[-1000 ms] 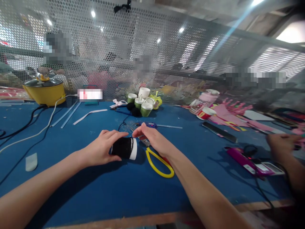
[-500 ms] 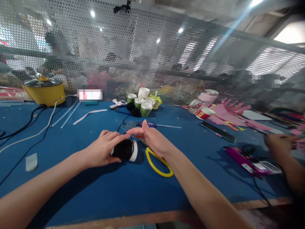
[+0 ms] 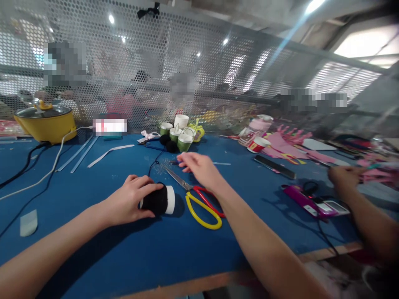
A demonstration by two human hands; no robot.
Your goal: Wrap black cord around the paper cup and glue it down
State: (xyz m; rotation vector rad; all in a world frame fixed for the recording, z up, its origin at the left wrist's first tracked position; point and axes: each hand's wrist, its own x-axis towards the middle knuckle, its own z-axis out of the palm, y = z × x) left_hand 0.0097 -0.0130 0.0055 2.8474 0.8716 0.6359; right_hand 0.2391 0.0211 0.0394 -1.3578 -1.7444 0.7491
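A white cylinder wrapped in black yarn [image 3: 156,200], its bare white end facing right, lies on its side on the blue table. My left hand [image 3: 135,199] is closed around its left part, thumb below and fingers on top. A black strand runs from behind it up to the dark yarn balls [image 3: 171,146]. My right hand [image 3: 198,168] hovers over a mostly covered blue tool with a clear stick [image 3: 222,163] at its right; its fingers are loosely bent and apart from the cylinder. Scissors [image 3: 188,187] with one red and one yellow handle lie partly open beneath my right wrist.
Green-and-white cups [image 3: 185,142] stand at the back by a perforated metal screen [image 3: 149,62]. A yellow pot [image 3: 46,126] with cables is at left. Rightward lie a phone [image 3: 274,167], a purple device [image 3: 307,201], pink pieces [image 3: 282,143] and another person's hand [image 3: 346,176].
My right hand has left the cylinder and yarn and moved back over the blue tool, uncovering the scissors. My left hand keeps its hold. The view has shifted slightly right.
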